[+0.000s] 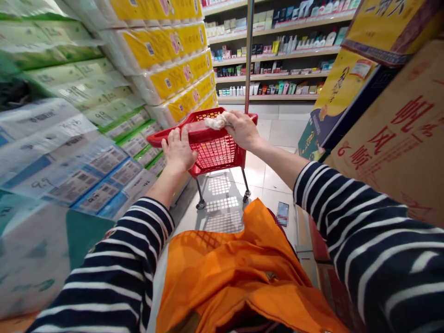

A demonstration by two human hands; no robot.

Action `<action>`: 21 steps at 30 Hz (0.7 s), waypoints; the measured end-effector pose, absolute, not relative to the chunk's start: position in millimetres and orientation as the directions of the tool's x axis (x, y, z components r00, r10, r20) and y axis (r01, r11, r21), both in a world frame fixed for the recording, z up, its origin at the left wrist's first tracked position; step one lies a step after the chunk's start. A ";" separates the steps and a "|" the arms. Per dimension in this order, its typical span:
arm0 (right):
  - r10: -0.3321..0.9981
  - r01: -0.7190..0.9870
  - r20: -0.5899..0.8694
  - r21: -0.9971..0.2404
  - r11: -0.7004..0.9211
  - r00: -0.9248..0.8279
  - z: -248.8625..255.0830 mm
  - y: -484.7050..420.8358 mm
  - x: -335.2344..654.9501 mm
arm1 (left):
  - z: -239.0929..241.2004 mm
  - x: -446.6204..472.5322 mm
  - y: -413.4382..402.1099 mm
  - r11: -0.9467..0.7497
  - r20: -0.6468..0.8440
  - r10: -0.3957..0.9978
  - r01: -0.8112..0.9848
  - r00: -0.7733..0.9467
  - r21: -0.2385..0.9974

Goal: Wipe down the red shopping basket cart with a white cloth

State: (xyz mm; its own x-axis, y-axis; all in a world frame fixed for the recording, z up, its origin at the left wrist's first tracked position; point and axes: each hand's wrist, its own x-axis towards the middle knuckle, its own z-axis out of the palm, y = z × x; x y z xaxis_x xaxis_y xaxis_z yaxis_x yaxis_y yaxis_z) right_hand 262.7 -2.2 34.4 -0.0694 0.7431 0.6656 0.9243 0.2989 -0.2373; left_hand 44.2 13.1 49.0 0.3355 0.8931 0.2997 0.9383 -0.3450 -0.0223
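Our left hand (178, 150) lies open, fingers flat on the near rim of the red plastic mesh shopping basket on wheels (218, 155), our right hand (242, 130) grips a crumpled white cloth (215, 122) against its rim.

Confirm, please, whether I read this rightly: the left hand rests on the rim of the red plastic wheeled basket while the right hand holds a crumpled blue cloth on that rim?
Not quite: the head view shows that the crumpled cloth in the right hand is white, not blue. The left hand does rest on the rim of the red plastic wheeled basket.
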 end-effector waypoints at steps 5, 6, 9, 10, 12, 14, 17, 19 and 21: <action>0.697 0.947 0.716 -0.209 0.242 -0.020 27.0 -9.1 305.4 | 46.4 49.9 9.3 -0.335 0.324 0.889 0.942 0.324 -0.021; 0.689 0.945 0.724 -0.211 0.250 -0.021 24.2 -8.4 306.7 | 45.8 52.1 8.9 -0.331 0.328 0.889 0.944 0.319 -0.022; 0.688 0.935 0.723 -0.199 0.295 -0.063 17.1 -2.6 291.2 | 44.5 58.4 9.3 -0.316 0.321 0.896 0.948 0.306 -0.021; 0.688 0.932 0.722 -0.195 0.307 -0.076 15.7 -0.2 280.9 | 44.3 59.8 9.9 -0.313 0.315 0.899 0.949 0.303 -0.020; 0.675 0.926 0.732 -0.183 0.330 -0.096 15.0 3.8 257.6 | 44.2 60.9 11.0 -0.308 0.311 0.902 0.951 0.300 -0.023; 0.652 0.917 0.748 -0.162 0.365 -0.127 16.7 4.9 236.8 | 44.3 59.6 11.1 -0.303 0.322 0.899 0.953 0.296 -0.032; 0.616 0.895 0.768 -0.136 0.424 -0.175 20.1 0.4 223.4 | 44.1 54.6 9.4 -0.298 0.343 0.891 0.953 0.297 -0.049; 0.595 0.888 0.788 -0.151 0.435 -0.158 19.8 -3.8 229.0 | 43.1 50.8 8.6 -0.309 0.350 0.884 0.949 0.310 -0.059; 0.577 0.886 0.806 -0.165 0.433 -0.132 17.2 -6.4 241.9 | 41.3 47.8 8.3 -0.318 0.354 0.880 0.947 0.316 -0.053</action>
